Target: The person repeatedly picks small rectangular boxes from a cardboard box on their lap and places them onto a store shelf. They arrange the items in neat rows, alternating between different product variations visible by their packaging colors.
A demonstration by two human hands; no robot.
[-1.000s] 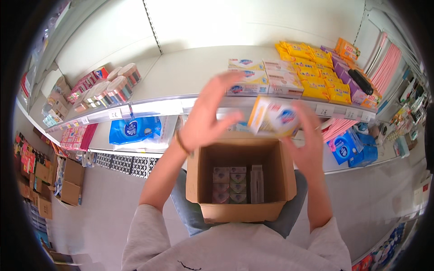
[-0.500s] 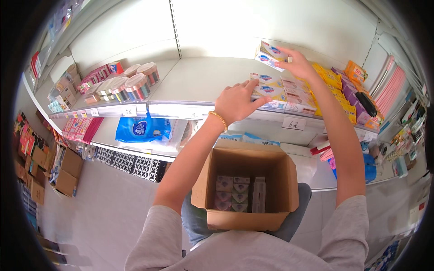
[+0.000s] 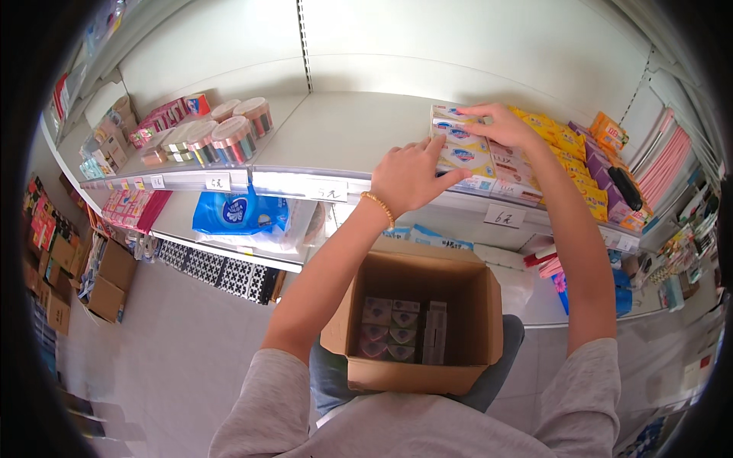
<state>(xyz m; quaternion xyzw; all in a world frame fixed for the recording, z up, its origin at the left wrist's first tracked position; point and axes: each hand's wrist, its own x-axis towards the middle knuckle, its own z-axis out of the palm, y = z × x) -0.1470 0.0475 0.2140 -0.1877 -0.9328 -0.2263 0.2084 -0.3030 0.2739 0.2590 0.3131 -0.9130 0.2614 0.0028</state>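
Both hands rest on a stack of small white and blue boxes [image 3: 462, 149] on the white shelf [image 3: 343, 137]. The right hand [image 3: 500, 124] lies flat on top of the stack, its grip spread, fingers pointing left. The left hand [image 3: 412, 175] (a gold bracelet at its wrist) presses the stack's near side with loosely curled fingers, pinching nothing. Right of the grip lie yellow packets [image 3: 569, 145]. Below the grip, an open cardboard box [image 3: 416, 320] on the person's lap holds more packs.

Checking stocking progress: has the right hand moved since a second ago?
Yes. The right hand went from above the cardboard box up onto the shelf's soap boxes.
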